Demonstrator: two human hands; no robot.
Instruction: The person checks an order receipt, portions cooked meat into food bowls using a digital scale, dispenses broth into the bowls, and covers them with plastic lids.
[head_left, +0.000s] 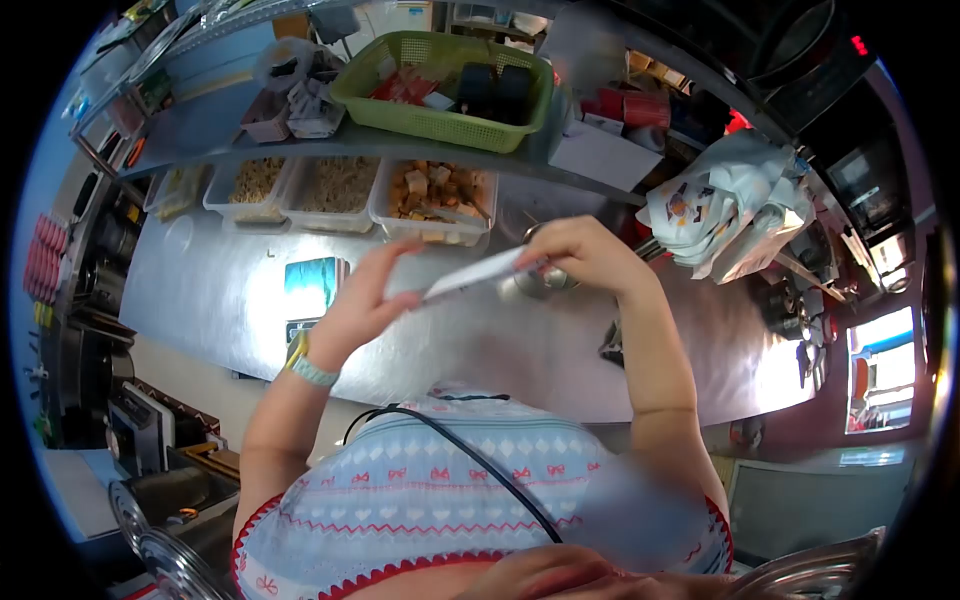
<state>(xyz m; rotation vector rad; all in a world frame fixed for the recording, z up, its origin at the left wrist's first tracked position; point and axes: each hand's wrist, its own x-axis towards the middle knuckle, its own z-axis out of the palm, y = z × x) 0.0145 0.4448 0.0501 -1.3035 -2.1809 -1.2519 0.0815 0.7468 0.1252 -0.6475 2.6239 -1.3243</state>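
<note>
Fingers closed, my right hand (585,255) grips one end of a thin white flat thing (472,274), held tilted above the steel counter. Blur hides whether it is a phone or a folded slip. At its other end is my left hand (365,305), fingers and thumb spread; I cannot tell if the thumb tip touches it. A watch with a pale band (315,370) circles my left wrist. Under and beside the left hand, a small scale-like device with a teal top (311,285) sits on the counter. A round metal vessel (545,280) shows partly behind my right hand.
Several clear tubs of food, one with brown chunks (435,195), line the back of the steel counter (480,350). Above them, a shelf carries a green basket (440,125). White plastic bags (725,205) hang at right. A dark cable (480,455) crosses my chest.
</note>
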